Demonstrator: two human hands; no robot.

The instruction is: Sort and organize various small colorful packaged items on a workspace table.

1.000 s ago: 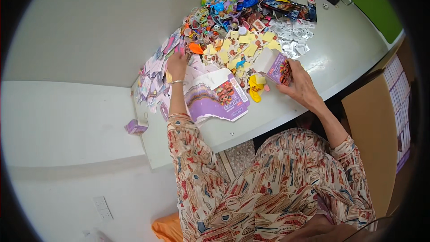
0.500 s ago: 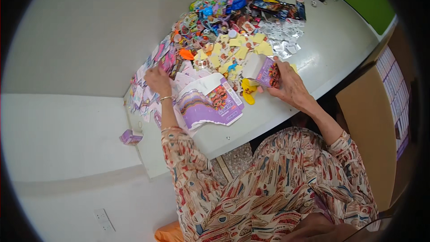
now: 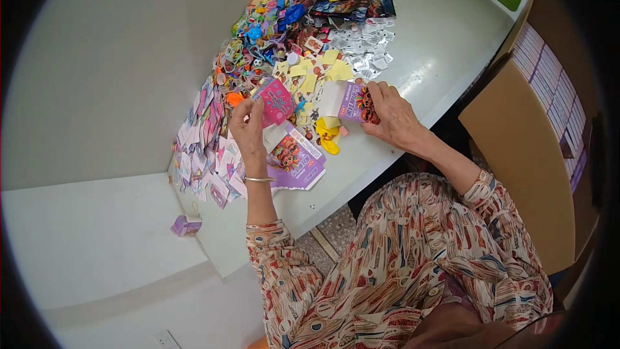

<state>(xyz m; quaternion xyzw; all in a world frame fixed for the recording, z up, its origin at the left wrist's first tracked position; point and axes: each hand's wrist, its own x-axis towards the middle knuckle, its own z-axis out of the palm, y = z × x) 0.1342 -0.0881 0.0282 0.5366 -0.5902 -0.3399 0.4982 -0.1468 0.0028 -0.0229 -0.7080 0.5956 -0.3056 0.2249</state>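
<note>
L hand [image 3: 248,128] has a pink packet [image 3: 276,102] pinched by its L edge, thumb & fingers closed on it; the packet sticks out to the R of that grip, tilted, twd the purple box [image 3: 352,103]. R hand [image 3: 398,121] clasps the box at its far R end, so the box's white flap faces L, straight at the packet. Box's long axis runs approx L–R. Gap btwn the two is small, not touching, w/ a blue toy [image 3: 300,105] showing in it. Both over the surface [image 3: 429,68]; can't tell if box rests on it.
</note>
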